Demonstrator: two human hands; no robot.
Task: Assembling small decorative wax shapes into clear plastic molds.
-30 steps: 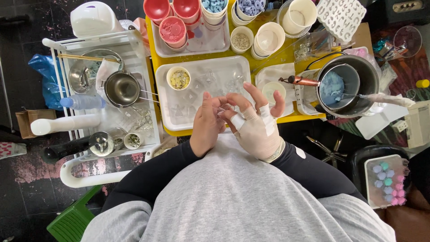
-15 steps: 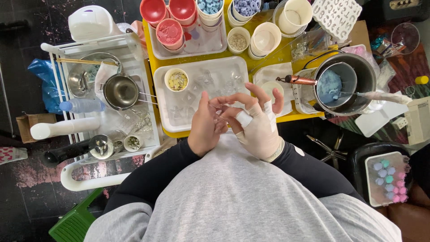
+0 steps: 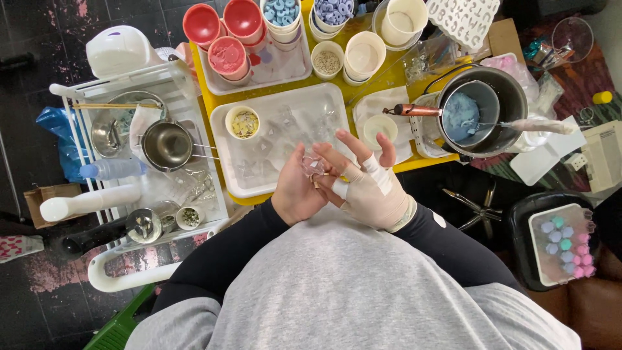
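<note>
A yellow worktop [image 3: 382, 81] is seen in the upper middle of the frame. Red cups [image 3: 223, 26] are placed on a clear tray [image 3: 295, 65] at the top. A dark pot [image 3: 483, 110] with blue material is found at the upper right. At the left, a metal bowl [image 3: 167, 146] is kept on a white rack [image 3: 103, 87]. A box of pastel shapes [image 3: 564, 243] is seen at the lower right.

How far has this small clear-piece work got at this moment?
Done: clear pieces already lie in the white tray. In hand: left hand and bandaged right hand meet around a small clear piece over the tray's edge. Left: that piece is not yet set down.
</note>
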